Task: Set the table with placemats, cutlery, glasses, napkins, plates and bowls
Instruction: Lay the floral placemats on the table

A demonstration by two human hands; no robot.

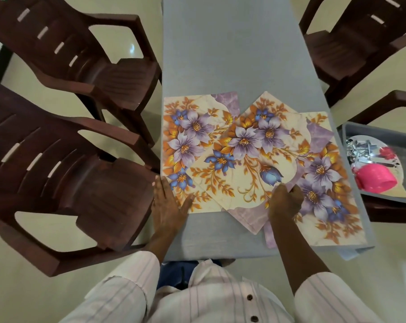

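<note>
Three overlapped placemats (244, 157) may drag together near the table (232, 54) edge: right hand (284, 201) pinches the tilted one, left hand (168, 203) lies flat and open.

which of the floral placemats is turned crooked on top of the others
The middle floral placemat, rotated like a diamond and overlapping both neighbours. The right hand grips its near corner. The left floral placemat and right floral placemat lie roughly square to the grey table.

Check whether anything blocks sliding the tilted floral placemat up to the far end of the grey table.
Nothing visible does. The right hand already pinches the tilted floral placemat, which lies on top of the other two mats, and the grey table beyond them shows only bare cloth.
</note>
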